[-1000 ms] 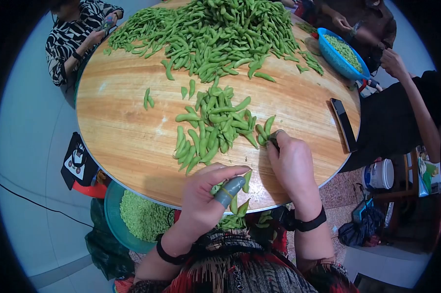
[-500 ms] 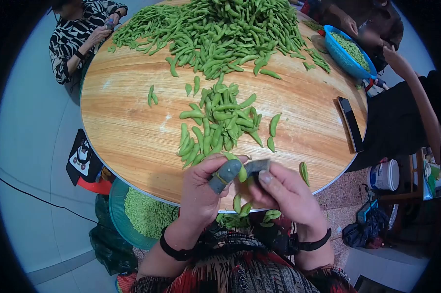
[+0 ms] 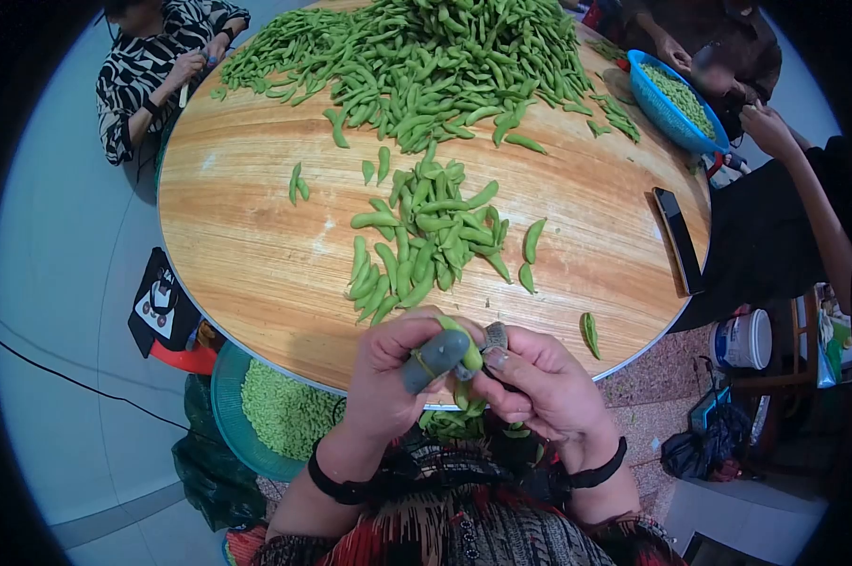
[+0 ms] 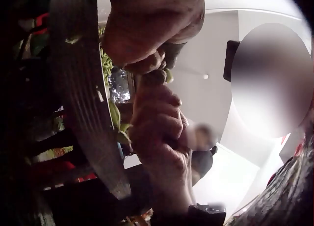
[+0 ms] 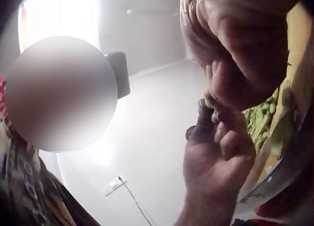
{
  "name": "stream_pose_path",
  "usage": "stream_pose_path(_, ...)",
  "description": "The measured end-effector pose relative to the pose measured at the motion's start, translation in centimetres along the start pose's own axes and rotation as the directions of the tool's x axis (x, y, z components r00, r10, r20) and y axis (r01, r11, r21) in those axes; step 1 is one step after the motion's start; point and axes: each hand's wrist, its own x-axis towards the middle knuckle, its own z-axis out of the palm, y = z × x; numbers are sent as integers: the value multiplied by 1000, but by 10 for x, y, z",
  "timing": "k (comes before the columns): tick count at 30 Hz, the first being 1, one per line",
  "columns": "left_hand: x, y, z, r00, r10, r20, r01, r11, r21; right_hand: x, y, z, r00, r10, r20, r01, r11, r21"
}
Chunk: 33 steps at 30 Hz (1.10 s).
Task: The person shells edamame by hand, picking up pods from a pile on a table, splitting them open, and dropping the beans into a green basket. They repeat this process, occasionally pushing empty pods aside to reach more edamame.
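In the head view the left hand (image 3: 388, 377), its thumb in a grey cover with a yellow band, pinches a green pod (image 3: 461, 341) at the table's near edge. The right hand (image 3: 553, 387), with a grey cover on one fingertip, meets it and pinches the pod's near end. Both wrist views show the fingertips of the two hands together; the pod is mostly hidden there. Beyond the hands lies a small pile of pods (image 3: 435, 226) on the round wooden table (image 3: 256, 236). A single pod (image 3: 590, 334) lies right of the hands.
A large heap of pods (image 3: 426, 66) covers the far side. A phone (image 3: 677, 241) lies at the right edge, a blue basket (image 3: 671, 102) behind it. Below the table's left edge stands a green basin (image 3: 220, 406) of shelled beans. Other people sit around the table.
The right hand has come back from the pods on the table to the left hand, and its fingertips have closed in on the pod. One pod now lies apart at the right.
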Motion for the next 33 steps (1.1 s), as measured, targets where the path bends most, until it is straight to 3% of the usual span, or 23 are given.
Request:
stream_pose_path(1,0,2,0,995,-81,54,88,982,-166,0,0,0,999,41,9,-41,997,63)
stream_pose_path(3,-2,1,-1,995,-97,32,99,991,-90,1,1,-1,997,80,20,-82,989,125)
stream_pose_path(5,-3,-2,1,994,-110,7,110,994,-14,4,9,-3,993,-72,-93,53,980,-193)
stream_pose_path(6,-3,-5,8,995,-74,-68,83,987,136,6,14,-2,993,-70,-91,51,980,-193)
stream_pose_path(7,-2,-7,12,991,-26,-135,64,956,285,8,19,-2,961,-237,-142,161,897,-411)
stream_pose_path(8,-1,-5,16,991,-25,-135,63,956,286,9,22,-1,901,-406,-151,237,754,-612)
stream_pose_path(9,-1,-2,20,985,-35,-167,83,954,289,10,21,-2,901,-407,-150,238,754,-613)
stream_pose_path(11,-1,0,20,979,-46,-197,103,951,291,13,16,-5,937,-273,-218,184,915,-358)
stream_pose_path(14,-4,-7,7,982,-86,-166,139,931,339,11,11,-10,974,-115,-194,71,974,-217)
stream_pose_path(15,-5,-11,5,983,-85,-161,118,971,207,10,7,-11,975,-114,-192,71,974,-217)
stream_pose_path(16,-5,-13,4,984,-85,-155,97,993,71,9,2,-10,949,-259,-180,143,861,-488)
stream_pose_path(17,-5,-13,4,984,-88,-154,100,992,72,9,-2,-11,911,-392,-128,189,672,-716)
stream_pose_path(18,-4,-12,5,983,-115,-143,115,993,-10,10,-7,-16,911,-392,-130,187,673,-715)
stream_pose_path(19,-3,-11,6,981,-143,-129,132,987,-93,13,-15,-24,810,-573,-121,117,361,-925)
stream_pose_path(20,-3,-10,5,981,-145,-127,133,986,-96,14,-21,-31,693,-720,-32,-32,14,-999)
stream_pose_path(21,-3,-8,3,980,-174,-93,166,982,-85,15,-24,-39,693,-720,-32,-32,13,-999)
stream_pose_path(23,-3,-6,1,978,-201,-61,197,978,-74,17,-27,-52,750,-660,-29,-199,-184,-962)
stream_pose_path(26,-3,-5,3,974,-202,-100,208,977,49,16,-28,-43,785,-620,-16,-198,-226,-954)
stream_pose_path(28,-4,3,10,897,-429,-104,437,896,77,15,-28,-42,796,-605,2,-181,-242,-953)
stream_pose_path(29,-5,2,11,897,-429,-103,437,896,78,15,-28,-41,809,-588,23,-161,-259,-952)
stream_pose_path(31,-7,2,10,939,-344,30,319,897,308,17,-29,-38,822,-568,50,-131,-274,-953)
stream_pose_path(32,-6,-2,7,938,-344,32,318,896,309,19,-30,-36,833,-548,76,-103,-288,-952)
stream_pose_path(33,-5,-8,2,956,-231,180,111,855,507,23,-27,-36,832,-550,73,-106,-287,-952)
